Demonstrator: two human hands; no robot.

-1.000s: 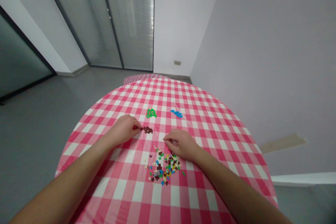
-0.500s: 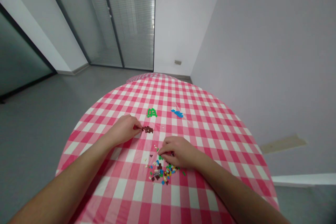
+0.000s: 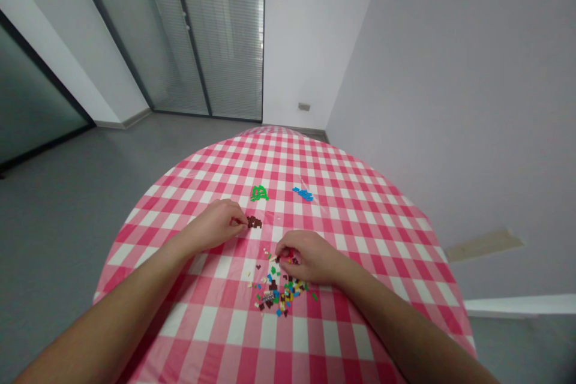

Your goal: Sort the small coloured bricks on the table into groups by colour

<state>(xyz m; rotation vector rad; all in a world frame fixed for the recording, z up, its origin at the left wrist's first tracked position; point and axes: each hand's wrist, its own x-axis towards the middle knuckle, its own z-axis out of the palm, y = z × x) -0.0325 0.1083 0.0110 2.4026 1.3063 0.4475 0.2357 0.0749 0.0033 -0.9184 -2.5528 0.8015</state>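
Observation:
My left hand rests on the pink checked tablecloth with its fingers curled, the fingertips touching a small heap of brown bricks. My right hand is closed in a pinch over the upper edge of a mixed pile of tiny coloured bricks; a small reddish piece shows between its fingertips. A green heap and a blue heap lie farther back on the table.
The round table stands close to a grey wall on the right. Grey floor and glass doors with blinds lie to the left and behind. A second checked table edge shows just beyond this one.
My right hand dropped from above the mixed pile onto its upper edge and closed in a pinch. My left hand stayed by the brown heap.

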